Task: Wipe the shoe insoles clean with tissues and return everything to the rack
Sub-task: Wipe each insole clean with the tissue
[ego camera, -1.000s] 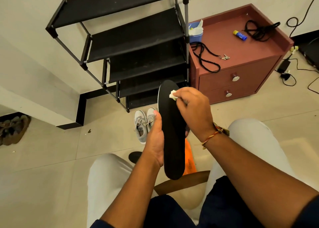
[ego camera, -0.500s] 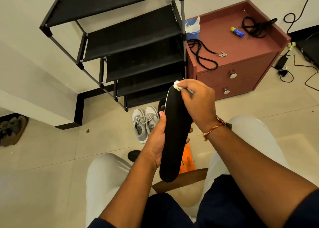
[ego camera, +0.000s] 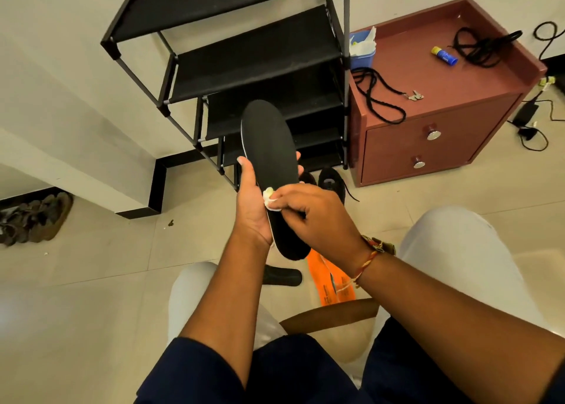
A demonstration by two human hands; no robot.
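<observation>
Pointing toe-up toward the rack [ego camera: 244,58], insole [ego camera: 269,146] held lengthwise.

Cream wall [ego camera: 61,52], beige tile floor [ego camera: 91,281], maroon 2-drawer cabinet [ego camera: 394,153], blk skirting [ego camera: 157,186]

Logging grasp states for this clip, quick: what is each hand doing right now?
Left hand: closed, gripping the long black shoe insole.
Right hand: closed, pinching a small crumpled white tissue wad against that insole.

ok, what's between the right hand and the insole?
A crumpled white tissue, pinched by the right hand against the black insole that the left hand holds; shown in the head view.
</observation>
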